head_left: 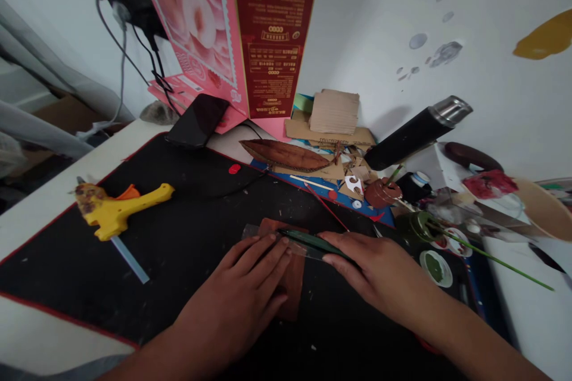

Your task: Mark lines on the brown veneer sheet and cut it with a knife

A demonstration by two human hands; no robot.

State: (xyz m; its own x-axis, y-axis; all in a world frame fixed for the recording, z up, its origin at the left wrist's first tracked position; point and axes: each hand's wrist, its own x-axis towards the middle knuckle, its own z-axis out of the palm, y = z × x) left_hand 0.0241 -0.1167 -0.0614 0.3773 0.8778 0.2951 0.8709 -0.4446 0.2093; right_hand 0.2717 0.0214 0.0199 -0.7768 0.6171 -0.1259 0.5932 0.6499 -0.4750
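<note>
Fingers, left hand [235, 294] — extended, close together, tips pressed on a clear strip [250, 230] that lies across a brown sheet [292, 292]. Right hand [384, 268] — thumb and forefinger pinching a dark green tool [313, 240] along the strip; its tip lies near the left fingertips. Sheet and strip sit on the black mat [187, 268], directly before the person.

Writing: gold characters, upside down, on the dark red panel [272, 36] of a pink box [196, 12]; too small to read. Print on the cardboard scraps [335, 112], likewise illegible.

Surface: red-edged mat on a white table [40, 324]; yellow glue gun [120, 211] at left, black phone [199, 121], brown leaf-shaped piece [286, 155], black flask [411, 134] with silver cap.

Room: white wall [357, 24], grey blotches, one yellow patch [545, 37]; black socket panel [134, 6] with plugged cables.
</note>
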